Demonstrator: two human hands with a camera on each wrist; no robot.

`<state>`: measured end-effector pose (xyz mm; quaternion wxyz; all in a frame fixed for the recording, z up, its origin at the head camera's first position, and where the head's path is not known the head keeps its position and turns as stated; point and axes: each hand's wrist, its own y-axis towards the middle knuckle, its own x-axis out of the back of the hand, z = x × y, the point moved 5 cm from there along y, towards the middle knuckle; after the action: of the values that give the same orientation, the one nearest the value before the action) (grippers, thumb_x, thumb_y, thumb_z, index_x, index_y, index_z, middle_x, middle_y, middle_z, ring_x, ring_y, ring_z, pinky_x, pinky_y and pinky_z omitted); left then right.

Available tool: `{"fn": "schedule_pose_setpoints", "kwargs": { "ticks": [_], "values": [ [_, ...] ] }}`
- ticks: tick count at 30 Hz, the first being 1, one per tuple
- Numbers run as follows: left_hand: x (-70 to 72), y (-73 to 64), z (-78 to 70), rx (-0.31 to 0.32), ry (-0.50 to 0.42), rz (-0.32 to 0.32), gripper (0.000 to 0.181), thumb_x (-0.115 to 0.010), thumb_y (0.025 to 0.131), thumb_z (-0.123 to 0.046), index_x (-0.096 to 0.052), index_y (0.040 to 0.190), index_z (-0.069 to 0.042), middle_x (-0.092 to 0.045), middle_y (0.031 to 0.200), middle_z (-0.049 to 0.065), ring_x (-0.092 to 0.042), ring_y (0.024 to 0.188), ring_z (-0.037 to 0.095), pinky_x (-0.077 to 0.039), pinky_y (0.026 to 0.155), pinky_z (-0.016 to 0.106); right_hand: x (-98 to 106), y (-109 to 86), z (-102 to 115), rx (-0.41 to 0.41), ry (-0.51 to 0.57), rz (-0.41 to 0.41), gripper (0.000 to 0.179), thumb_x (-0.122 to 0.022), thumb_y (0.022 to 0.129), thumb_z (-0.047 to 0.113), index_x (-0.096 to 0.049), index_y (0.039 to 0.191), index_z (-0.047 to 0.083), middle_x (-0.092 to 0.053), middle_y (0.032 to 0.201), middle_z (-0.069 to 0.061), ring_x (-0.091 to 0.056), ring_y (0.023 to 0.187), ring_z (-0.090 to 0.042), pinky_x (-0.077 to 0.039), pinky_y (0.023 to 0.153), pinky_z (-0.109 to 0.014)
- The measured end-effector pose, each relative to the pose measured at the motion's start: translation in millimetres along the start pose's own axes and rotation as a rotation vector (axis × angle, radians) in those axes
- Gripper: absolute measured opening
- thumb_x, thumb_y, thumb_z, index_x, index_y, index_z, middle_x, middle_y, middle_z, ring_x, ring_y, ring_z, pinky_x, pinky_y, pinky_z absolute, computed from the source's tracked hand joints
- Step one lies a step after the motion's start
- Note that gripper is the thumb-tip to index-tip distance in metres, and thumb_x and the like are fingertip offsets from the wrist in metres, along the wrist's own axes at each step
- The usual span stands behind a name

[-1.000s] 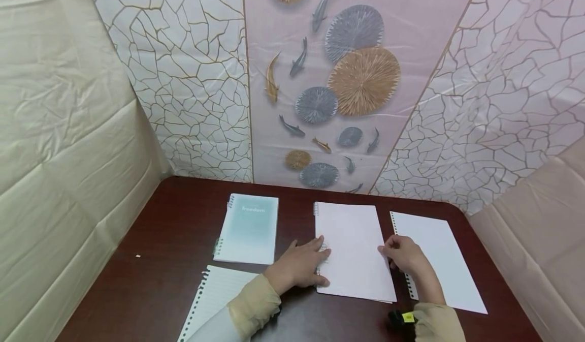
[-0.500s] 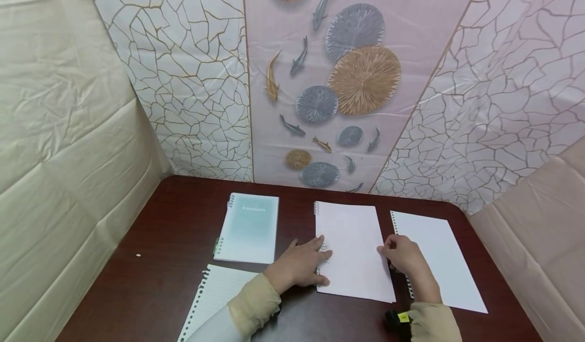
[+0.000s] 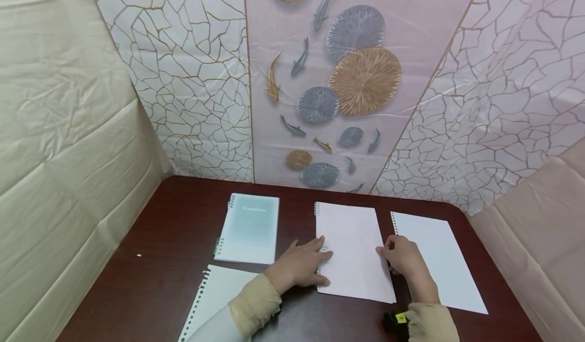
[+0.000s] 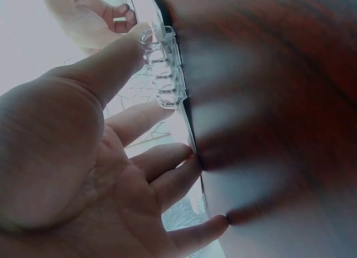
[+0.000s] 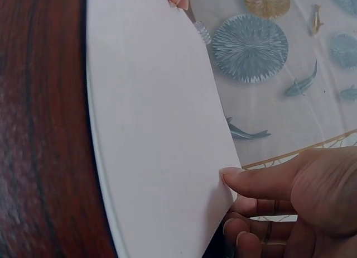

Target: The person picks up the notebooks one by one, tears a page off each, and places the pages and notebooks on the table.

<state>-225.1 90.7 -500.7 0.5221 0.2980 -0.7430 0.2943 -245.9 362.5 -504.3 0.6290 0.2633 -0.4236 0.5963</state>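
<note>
A ring-bound notebook (image 3: 354,250) lies in the middle of the table with a blank white page on top. Its clear plastic rings (image 4: 162,71) run down the left edge. My left hand (image 3: 299,264) rests on that ringed edge with its fingers spread, fingertips over the page's left margin. At the opposite edge, my right hand (image 3: 404,254) pinches the page. In the right wrist view the thumb (image 5: 251,182) lies on top of the paper and the other fingers curl beneath its edge. Those fingers are partly hidden by the page.
Left of the notebook lies a teal-and-white spiral notebook (image 3: 249,230) marked "freedom". A lined, hole-punched sheet (image 3: 219,293) sits in front of it, partly under my left sleeve. A loose white punched sheet (image 3: 445,255) lies at right. Patterned cloth (image 3: 315,144) rises behind the table.
My right hand has shifted slightly to the left while pinching the page, and its sleeve has moved with it. My left hand stays in place on the ringed edge.
</note>
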Motion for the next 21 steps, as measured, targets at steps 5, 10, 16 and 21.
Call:
{"fn": "schedule_pose_setpoints", "kwargs": {
  "ticks": [5,10,16,21],
  "values": [
    [-0.4,0.0,-0.4,0.006,0.010,0.003,0.074,-0.075,0.094,-0.057,-0.054,0.157,-0.027,-0.034,0.171,0.006,-0.033,0.157,0.017,-0.035,0.121,0.061,-0.2,-0.8,0.4,-0.013,0.015,-0.002,0.026,-0.072,0.101,0.017,-0.057,0.084,0.004,-0.058,0.069,-0.010,-0.060,0.054,-0.019,-0.054,0.050,-0.030],
    [0.1,-0.4,-0.3,0.012,0.012,0.007,0.073,-0.075,0.094,-0.058,-0.054,0.158,-0.027,-0.034,0.171,0.006,-0.032,0.157,0.017,-0.036,0.121,0.060,-0.4,0.0,0.7,-0.013,0.035,-0.007,0.026,-0.073,0.100,0.016,-0.056,0.085,0.004,-0.058,0.070,-0.011,-0.060,0.052,-0.019,-0.055,0.049,-0.029],
    [0.1,-0.3,0.4,0.009,0.012,0.006,0.073,-0.074,0.094,-0.057,-0.054,0.158,-0.027,-0.034,0.171,0.006,-0.032,0.157,0.017,-0.036,0.121,0.060,-1.3,1.1,-0.1,-0.010,0.032,-0.014,0.025,-0.072,0.100,0.016,-0.055,0.087,0.004,-0.058,0.068,-0.010,-0.059,0.052,-0.018,-0.054,0.049,-0.030],
    [-0.7,-0.1,0.1,0.008,0.011,0.004,0.073,-0.074,0.094,-0.057,-0.054,0.158,-0.027,-0.034,0.171,0.006,-0.032,0.157,0.017,-0.035,0.121,0.060,-2.0,1.6,-2.0,-0.004,0.021,-0.019,0.024,-0.072,0.100,0.016,-0.055,0.088,0.005,-0.057,0.063,-0.008,-0.058,0.052,-0.018,-0.048,0.049,-0.030]
  ]
}}
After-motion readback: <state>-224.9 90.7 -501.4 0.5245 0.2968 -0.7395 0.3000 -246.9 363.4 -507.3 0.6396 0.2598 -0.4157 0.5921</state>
